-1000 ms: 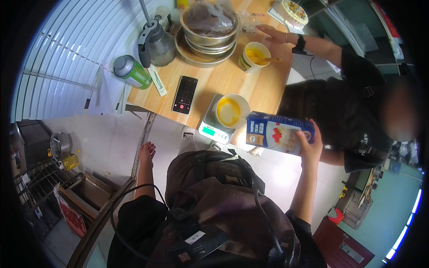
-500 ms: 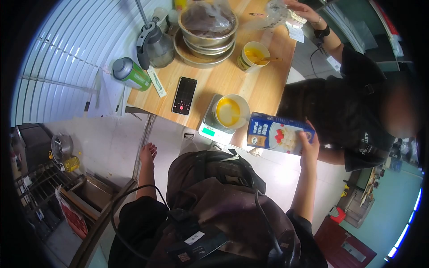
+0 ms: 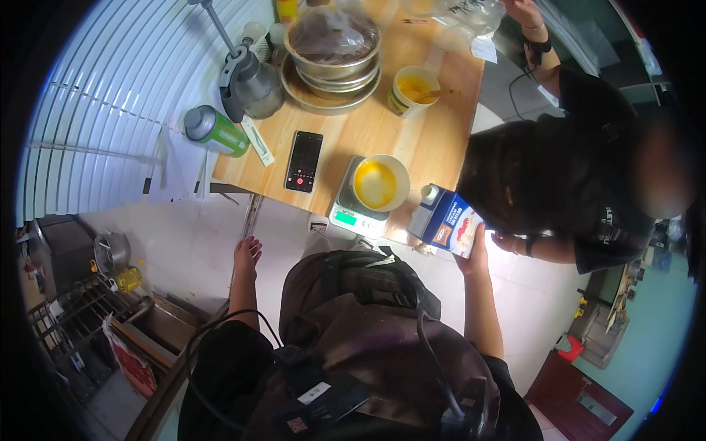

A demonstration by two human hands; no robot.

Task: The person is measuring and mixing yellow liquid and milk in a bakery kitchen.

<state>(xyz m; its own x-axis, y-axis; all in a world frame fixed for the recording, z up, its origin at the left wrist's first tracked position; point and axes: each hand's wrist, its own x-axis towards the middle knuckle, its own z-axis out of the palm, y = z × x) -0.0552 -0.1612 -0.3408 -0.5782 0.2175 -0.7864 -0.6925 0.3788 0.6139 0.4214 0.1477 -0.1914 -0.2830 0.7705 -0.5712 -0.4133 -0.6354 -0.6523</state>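
My right hand (image 3: 473, 252) is closed round a blue whipping cream carton (image 3: 450, 226) at the table's right front corner. The carton leans back, its white spout (image 3: 429, 192) facing up and left. Left of it, a white paper tub (image 3: 401, 184) with yellow and whitish liquid stands on a digital scale (image 3: 346, 198) whose display glows green. My left hand (image 3: 248, 251) hangs beside the table's front edge, fingers loosely apart and holding nothing. A phone (image 3: 304, 162) with a red record button lies left of the scale.
A second tub (image 3: 414, 92) holds yellow contents and a utensil. Behind are stacked metal bowls (image 3: 334, 70), a spray bottle (image 3: 254, 84) and a green can (image 3: 215, 131). At right stands a co-worker (image 3: 559, 169), one hand (image 3: 523, 13) near a plastic bag (image 3: 471, 15).
The carton has tilted back from lying over the tub's edge to more upright, and has drawn away to the right. The co-worker's upper hand has moved slightly; the plastic bag has shifted.
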